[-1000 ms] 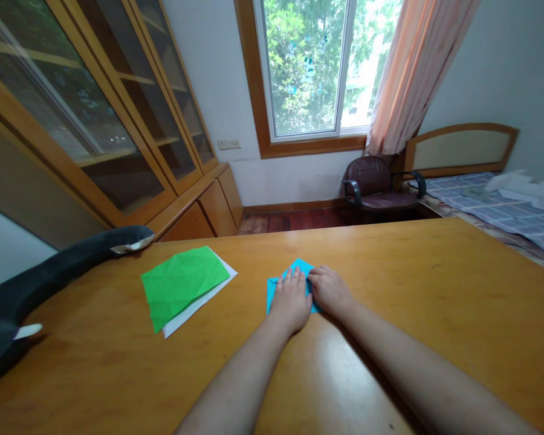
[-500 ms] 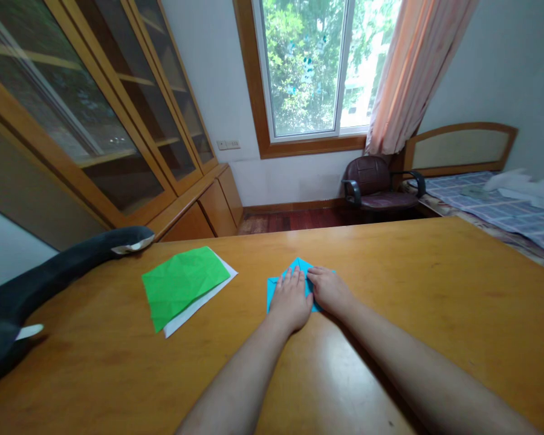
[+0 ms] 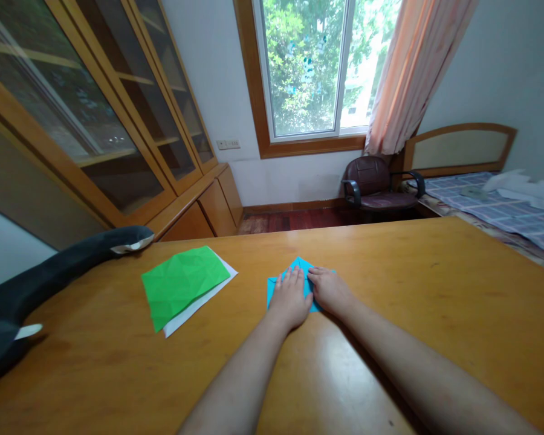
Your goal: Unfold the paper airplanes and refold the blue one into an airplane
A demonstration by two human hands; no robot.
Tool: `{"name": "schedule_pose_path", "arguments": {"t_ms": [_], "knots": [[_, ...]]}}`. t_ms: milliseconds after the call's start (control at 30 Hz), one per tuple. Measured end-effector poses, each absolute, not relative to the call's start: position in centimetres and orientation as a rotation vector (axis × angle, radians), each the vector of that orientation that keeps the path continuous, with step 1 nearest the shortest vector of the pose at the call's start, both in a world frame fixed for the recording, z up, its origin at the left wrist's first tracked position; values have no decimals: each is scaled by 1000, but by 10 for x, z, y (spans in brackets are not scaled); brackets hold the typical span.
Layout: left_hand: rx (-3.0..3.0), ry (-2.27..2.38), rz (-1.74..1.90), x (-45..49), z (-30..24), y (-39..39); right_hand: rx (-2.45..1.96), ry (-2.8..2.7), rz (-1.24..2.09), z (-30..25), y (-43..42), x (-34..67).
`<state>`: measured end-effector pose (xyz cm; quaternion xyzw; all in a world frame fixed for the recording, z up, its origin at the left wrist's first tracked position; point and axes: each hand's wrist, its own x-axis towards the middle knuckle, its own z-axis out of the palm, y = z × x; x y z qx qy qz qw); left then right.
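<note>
A piece of blue folded paper (image 3: 272,294) lies on the wooden table (image 3: 131,374), with a pointed top and flat corners at its sides. Flat on its middle rests my left hand (image 3: 291,296), fingers stretched out and pointing away from me. My right hand (image 3: 330,290) presses on the paper's right part, its fingers curled together and the tips close beside my left fingers. Both hands cover much of the paper, so its folds there are hidden.
To the left lies crumpled green paper (image 3: 181,287) over a white sheet (image 3: 199,307). A dark, curved object with white parts (image 3: 49,275) sits at the table's left edge. Beyond the table are a glass-fronted cabinet (image 3: 199,172), a maroon armchair (image 3: 374,181) and a bed (image 3: 471,190).
</note>
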<state>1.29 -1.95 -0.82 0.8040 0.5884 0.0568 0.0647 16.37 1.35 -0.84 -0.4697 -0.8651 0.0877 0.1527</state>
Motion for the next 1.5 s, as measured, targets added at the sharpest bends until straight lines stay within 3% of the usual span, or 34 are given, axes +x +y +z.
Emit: {"name": "schedule_pose_path", "arguments": {"t_ms": [1033, 1500], "knots": [[2473, 1809, 165, 7, -5, -19, -1365, -2491, 176, -9, 12, 165], [2401, 1744, 116, 4, -3, -20, -1533, -2646, 213, 21, -9, 160]]}}
